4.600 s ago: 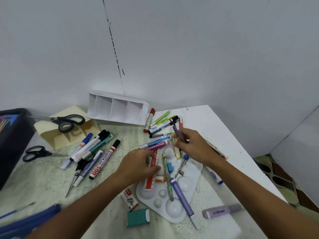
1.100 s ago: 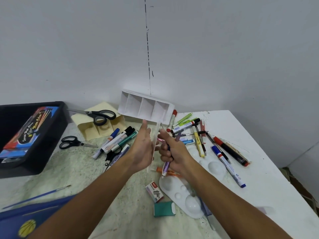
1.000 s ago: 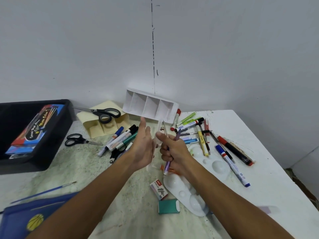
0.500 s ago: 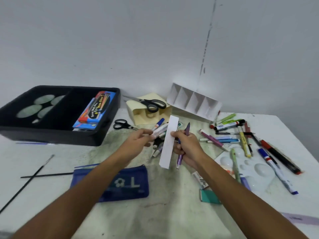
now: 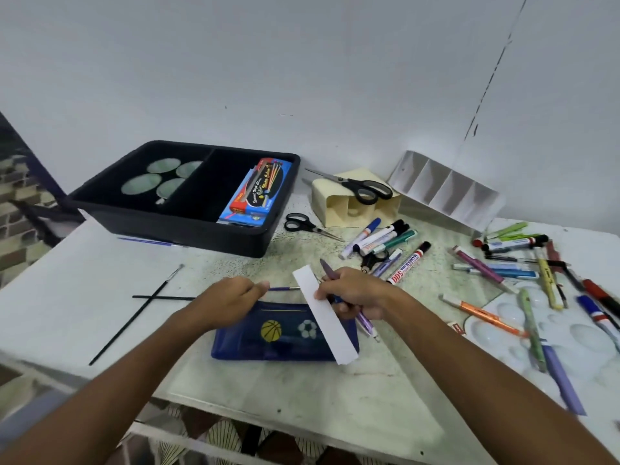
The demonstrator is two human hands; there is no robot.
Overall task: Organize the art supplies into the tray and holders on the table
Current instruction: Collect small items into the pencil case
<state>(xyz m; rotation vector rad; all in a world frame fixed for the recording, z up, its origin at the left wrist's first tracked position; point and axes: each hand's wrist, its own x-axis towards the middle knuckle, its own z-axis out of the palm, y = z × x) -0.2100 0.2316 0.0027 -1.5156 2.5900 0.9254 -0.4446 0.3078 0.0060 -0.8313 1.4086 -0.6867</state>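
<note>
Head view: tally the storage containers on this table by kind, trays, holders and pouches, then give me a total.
Black plastic tray: 1
Holders, one cream paper holder and one white divided holder: 2
Blue fabric pouch: 1
Total: 4

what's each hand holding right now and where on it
Right hand grips a white ruler near its upper end, plus pens mid-shaft. Left hand pinches a thin brush by its handle.

Two scissors (image 5: 355, 187) — one black tray (image 5: 174, 226), two holders (image 5: 339, 204), perhaps three loose brushes (image 5: 134, 317).
</note>
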